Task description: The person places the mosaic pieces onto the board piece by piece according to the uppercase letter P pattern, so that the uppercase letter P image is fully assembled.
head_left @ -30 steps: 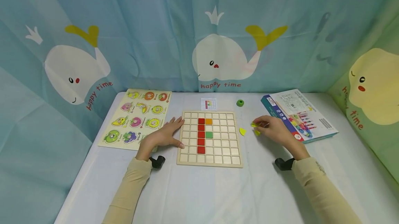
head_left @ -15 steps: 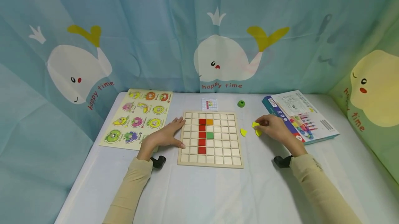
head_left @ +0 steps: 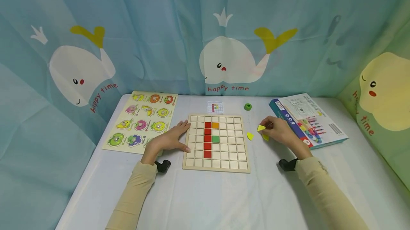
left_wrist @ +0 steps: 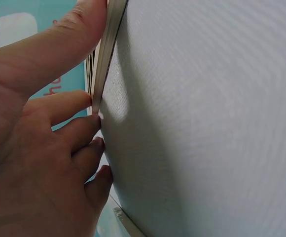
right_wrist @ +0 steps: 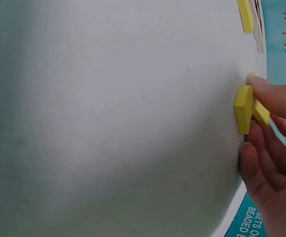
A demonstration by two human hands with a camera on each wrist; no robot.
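The desk (head_left: 205, 201) is the biggest thing here, and one wooden grid board (head_left: 216, 142) lies flat in the middle of it. It looks stiff and a bit heavy — it would be best held by its edges. The left hand (head_left: 169, 139) rests on the board's left edge with straight fingers (left_wrist: 84, 131) flat against the rim and the thumb along the side; it holds nothing.

There is one fruit puzzle board (head_left: 141, 121) on the left and one blue box (head_left: 307, 119) on the right.

On the grid sit seven small tiles: five red tiles (head_left: 207, 139) in a column, one orange tile (head_left: 215, 125) and one green tile (head_left: 215, 139). One small pattern card (head_left: 215, 107) and one green ring (head_left: 247, 106) lie behind the board.

The smallest things are the yellow pieces. The right hand (head_left: 278, 132) pinches one yellow piece (right_wrist: 243, 108) between thumb and curled fingers, just above the desk between the board and the box. The piece looks light, hard and smooth, so it could slip — a pinch on its flat sides seems safest. One more yellow bit (head_left: 265, 137) shows just under the hand, and one curved yellow piece (head_left: 250, 135) lies loose beside the board.
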